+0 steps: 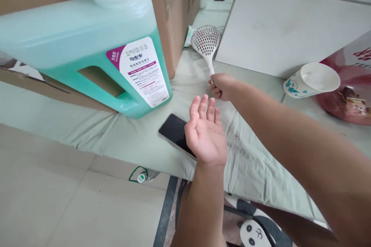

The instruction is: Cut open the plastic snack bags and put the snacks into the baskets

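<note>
In the head view, take the phone (175,131) as your landmark. Your left hand (206,137) is over the phone's right end, empty, palm up, its fingers loosely spread and slightly curled. Your right hand (222,87) is closed around the handle of the white strainer (205,40), beyond the phone and to its right; the strainer's perforated bowl points away from you. The jug (136,65) of green liquid stands to the left of the phone and beyond it, in front of a cardboard box (176,15). A small packet (189,36) lies behind the strainer's bowl, farther from you than the phone. Well to the phone's right, the paper cup (311,80) tilts beside a red bag (348,85). The green cloth (136,139) lies under the phone.
</note>
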The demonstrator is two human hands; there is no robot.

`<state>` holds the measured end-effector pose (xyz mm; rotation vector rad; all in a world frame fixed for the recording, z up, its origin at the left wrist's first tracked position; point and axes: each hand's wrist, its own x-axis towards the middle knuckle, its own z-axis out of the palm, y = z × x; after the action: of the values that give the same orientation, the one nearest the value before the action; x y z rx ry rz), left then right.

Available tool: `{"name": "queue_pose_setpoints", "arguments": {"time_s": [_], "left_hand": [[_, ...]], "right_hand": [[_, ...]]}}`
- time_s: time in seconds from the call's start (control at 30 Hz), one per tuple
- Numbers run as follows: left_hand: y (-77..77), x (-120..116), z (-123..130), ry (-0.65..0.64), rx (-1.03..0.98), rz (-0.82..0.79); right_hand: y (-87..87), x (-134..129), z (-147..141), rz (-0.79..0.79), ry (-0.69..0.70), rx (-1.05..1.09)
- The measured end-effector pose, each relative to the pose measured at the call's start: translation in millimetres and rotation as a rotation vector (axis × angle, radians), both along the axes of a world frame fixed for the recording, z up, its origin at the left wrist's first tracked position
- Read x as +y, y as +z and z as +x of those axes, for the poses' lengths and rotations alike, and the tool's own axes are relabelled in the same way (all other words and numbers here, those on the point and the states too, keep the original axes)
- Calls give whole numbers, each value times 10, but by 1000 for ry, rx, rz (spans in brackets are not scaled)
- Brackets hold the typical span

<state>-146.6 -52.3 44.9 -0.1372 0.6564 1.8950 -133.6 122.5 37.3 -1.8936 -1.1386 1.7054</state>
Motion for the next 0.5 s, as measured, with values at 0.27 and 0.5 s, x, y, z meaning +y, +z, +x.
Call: {"name": "queue_pose_setpoints", "arguments": {"time_s": [0.27, 0.5], "left_hand": [[24, -25, 63, -8, -12, 17], [14, 25, 130, -56, -43, 14]], "right_hand": [[171, -455, 282, 246, 28, 130], [269, 193, -114, 294, -100, 150]]}}
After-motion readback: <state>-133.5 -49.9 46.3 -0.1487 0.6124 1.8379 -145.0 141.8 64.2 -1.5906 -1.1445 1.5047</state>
